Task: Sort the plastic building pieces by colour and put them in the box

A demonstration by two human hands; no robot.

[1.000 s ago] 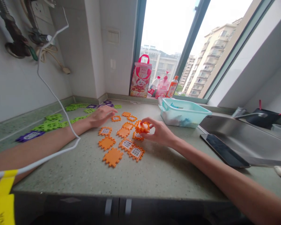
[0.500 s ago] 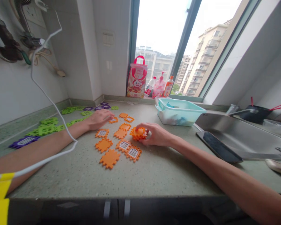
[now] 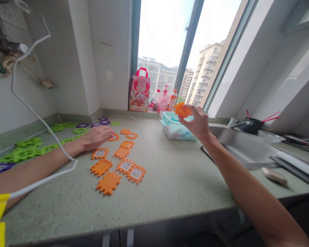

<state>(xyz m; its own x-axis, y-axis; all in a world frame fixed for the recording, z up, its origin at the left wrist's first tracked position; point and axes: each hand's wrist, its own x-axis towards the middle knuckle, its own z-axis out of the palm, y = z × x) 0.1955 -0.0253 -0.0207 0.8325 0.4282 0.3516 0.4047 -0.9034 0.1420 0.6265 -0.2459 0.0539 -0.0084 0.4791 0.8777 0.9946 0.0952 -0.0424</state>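
Note:
Pinched in my right hand (image 3: 197,120) is a stack of orange interlocking tiles (image 3: 182,110), held up above the teal plastic tub (image 3: 176,134). My left hand (image 3: 96,137) lies on the counter with its fingers stretched out, the fingertips at an orange window tile (image 3: 114,138); I cannot tell whether they touch it. Loose orange tiles with toothed edges are spread to its right and in front, among them a plain square tile (image 3: 108,183), another plain tile (image 3: 101,167) and a window tile (image 3: 137,173). The tub's contents are partly hidden by my right hand.
Green tiles (image 3: 28,149) and purple tiles (image 3: 103,121) lie at the left and back. A white cable (image 3: 38,115) hangs across my left forearm. On the right are a steel sink (image 3: 247,147) and a dark phone (image 3: 207,153), mostly covered by my arm. Bottles (image 3: 163,100) stand on the sill.
My right hand has lifted the orange tile stack off the counter, up and to the right, over the tub. The view has swung right. My left hand stays by the same window tile.

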